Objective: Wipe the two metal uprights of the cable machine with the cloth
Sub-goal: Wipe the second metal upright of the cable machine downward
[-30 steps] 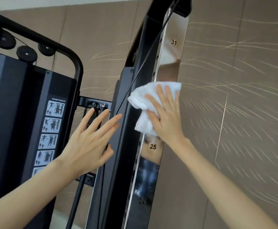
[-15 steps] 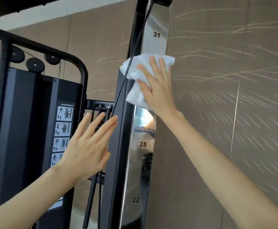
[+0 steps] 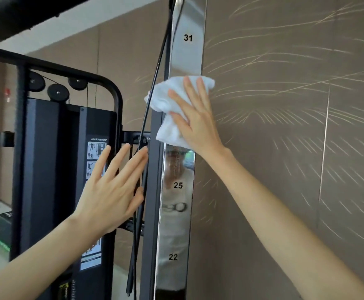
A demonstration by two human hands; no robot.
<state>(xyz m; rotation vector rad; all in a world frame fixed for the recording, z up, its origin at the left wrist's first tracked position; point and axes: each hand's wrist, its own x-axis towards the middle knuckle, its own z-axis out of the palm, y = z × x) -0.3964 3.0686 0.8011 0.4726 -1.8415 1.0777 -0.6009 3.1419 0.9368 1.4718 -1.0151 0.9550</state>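
One upright (image 3: 177, 213) under wipe | my right hand (image 3: 195, 118) flat, pressing cloth (image 3: 166, 98) on it | left hand (image 3: 109, 191) spread, empty, near cable (image 3: 158, 61) | next: firm strokes along its length

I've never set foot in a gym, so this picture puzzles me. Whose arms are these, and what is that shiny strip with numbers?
The camera sits on a person's head, so both arms are the wearer's own, reaching forward. The shiny strip is a metal upright of a cable exercise machine; the numbers 31, 25 and 22 probably mark height settings. The right hand presses a white cloth flat against it, between 31 and 25. The left hand is open and holds nothing, beside the black frame; whether it touches is unclear. A black cable runs down just left of the strip. Farther left are small pulleys and a sticker with exercise drawings. Behind everything is a brown wall.
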